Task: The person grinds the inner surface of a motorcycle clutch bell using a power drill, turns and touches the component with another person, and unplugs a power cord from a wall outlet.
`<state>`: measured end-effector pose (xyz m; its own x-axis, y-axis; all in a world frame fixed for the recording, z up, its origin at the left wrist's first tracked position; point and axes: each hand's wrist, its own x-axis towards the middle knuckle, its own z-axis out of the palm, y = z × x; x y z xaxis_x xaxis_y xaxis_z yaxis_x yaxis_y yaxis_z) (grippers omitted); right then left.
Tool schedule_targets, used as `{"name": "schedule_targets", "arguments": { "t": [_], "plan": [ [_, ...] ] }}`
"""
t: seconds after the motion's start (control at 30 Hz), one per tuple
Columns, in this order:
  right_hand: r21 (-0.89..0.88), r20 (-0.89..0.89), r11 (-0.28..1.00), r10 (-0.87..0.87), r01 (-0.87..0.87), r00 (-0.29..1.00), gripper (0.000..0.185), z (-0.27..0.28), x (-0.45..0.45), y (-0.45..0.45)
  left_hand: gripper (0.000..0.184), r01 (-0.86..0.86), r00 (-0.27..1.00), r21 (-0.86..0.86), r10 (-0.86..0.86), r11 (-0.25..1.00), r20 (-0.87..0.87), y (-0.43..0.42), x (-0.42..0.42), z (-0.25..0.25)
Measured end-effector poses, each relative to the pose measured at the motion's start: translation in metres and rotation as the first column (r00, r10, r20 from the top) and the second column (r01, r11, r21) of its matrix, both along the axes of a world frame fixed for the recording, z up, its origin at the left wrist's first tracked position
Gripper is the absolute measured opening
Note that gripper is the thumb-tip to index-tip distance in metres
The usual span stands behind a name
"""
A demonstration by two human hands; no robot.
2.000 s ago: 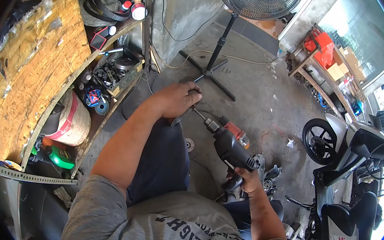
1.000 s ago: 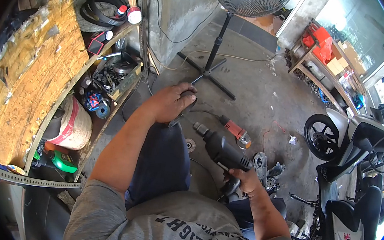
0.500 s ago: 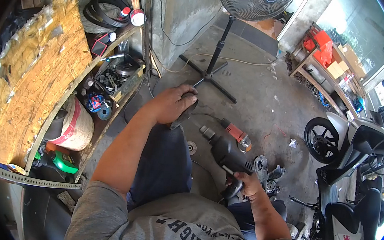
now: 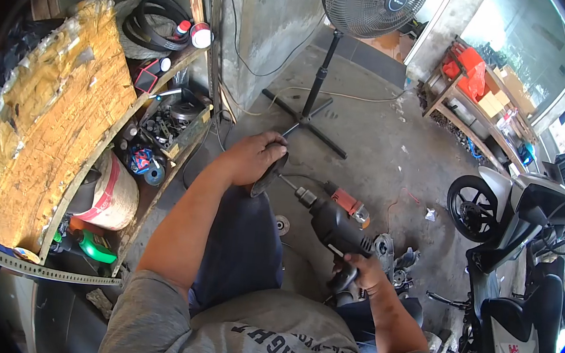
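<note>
My left hand [image 4: 251, 158] is closed around the edge of a dark, round metal disc [image 4: 267, 180], held tilted above my left knee. A black power drill [image 4: 337, 228] is in my right hand [image 4: 363, 271], its fingers wrapped round the handle. From the drill's chuck [image 4: 305, 196] a thin bit [image 4: 288, 182] points at the disc's right face. The bit's tip is at or very close to the disc; I cannot tell whether it touches.
A red angle grinder [image 4: 348, 203] lies on the floor beyond the drill, near metal engine parts [image 4: 387, 251]. A standing fan [image 4: 319, 78] is ahead. Shelves with a wooden board [image 4: 48, 133] stand at left, a motorcycle [image 4: 516, 226] at right, a wooden bench [image 4: 465, 116] behind.
The view has shifted slightly. The drill bit now shows clearly between chuck and disc. Both hands keep their hold, and the disc is turned a little more toward the drill.
</note>
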<state>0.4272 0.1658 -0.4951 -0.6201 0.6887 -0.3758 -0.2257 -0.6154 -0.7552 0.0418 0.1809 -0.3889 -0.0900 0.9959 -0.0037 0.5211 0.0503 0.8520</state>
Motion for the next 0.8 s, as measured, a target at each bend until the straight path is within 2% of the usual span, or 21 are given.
{"name": "schedule_targets", "arguments": {
  "t": [0.13,0.33,0.5,0.67,0.73,0.8],
  "plan": [
    [0.191,0.058,0.981,-0.037,0.025,0.998,0.038,0.014,-0.005,-0.006,0.037,0.021,0.999,-0.033,-0.023,0.999,-0.041,0.0,0.005,0.008],
    [0.199,0.143,0.98,0.002,-0.031,0.99,0.036,0.012,0.001,-0.001,0.037,0.02,0.999,-0.014,-0.021,1.0,-0.041,0.006,0.007,0.001],
    [0.224,0.149,0.973,-0.085,0.05,0.985,0.05,0.002,0.006,0.003,0.038,0.063,0.989,-0.059,-0.07,0.996,-0.131,0.01,0.01,0.003],
    [0.215,0.167,0.976,0.006,-0.043,0.986,0.049,0.01,-0.001,-0.01,0.038,-0.018,0.999,-0.029,0.017,0.999,-0.04,-0.003,0.005,0.009],
    [0.144,-0.065,0.989,-0.026,0.035,0.998,0.046,0.019,0.003,-0.013,0.037,-0.015,1.0,-0.016,0.015,1.0,-0.02,-0.006,-0.012,-0.002],
    [0.063,-0.299,0.994,-0.063,0.086,0.952,0.043,0.023,0.003,-0.009,0.041,-0.062,0.986,0.22,0.026,0.974,0.163,-0.004,-0.042,-0.036]
  ]
}}
